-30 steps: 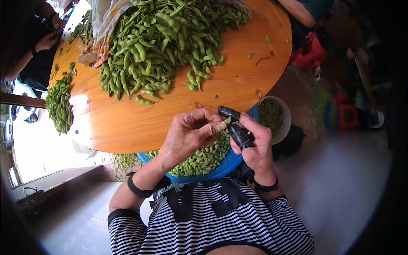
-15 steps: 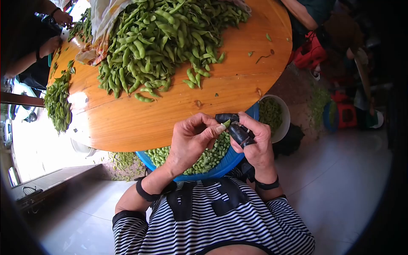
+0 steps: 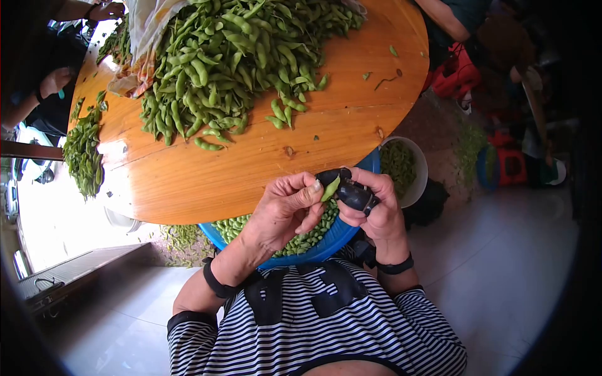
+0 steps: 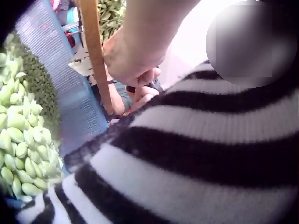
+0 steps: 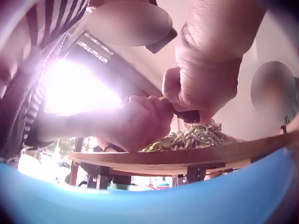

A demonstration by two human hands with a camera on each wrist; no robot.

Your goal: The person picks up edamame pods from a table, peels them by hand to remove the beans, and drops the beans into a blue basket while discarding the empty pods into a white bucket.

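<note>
Soybeans in a heap [image 3: 226,56] cover the far left of our round wooden table [image 3: 251,169]. Nearer, over the blue basin [image 3: 342,238], our left hand [image 3: 282,213] pinches one soybean pod [image 3: 330,188]. Our right hand [image 3: 379,213] curls round a black tool [image 3: 354,193] touching it, with a white bowl [image 3: 421,182] just right.

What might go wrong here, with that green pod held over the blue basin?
1. The left hand pinches the pod right against the black tool gripped by the right hand; a slip might nick or pinch a fingertip.
2. A freed bean might jump past the rim of the blue basin onto the floor.
3. Loose pods lie apart from the pile on the table and might get knocked off.
</note>
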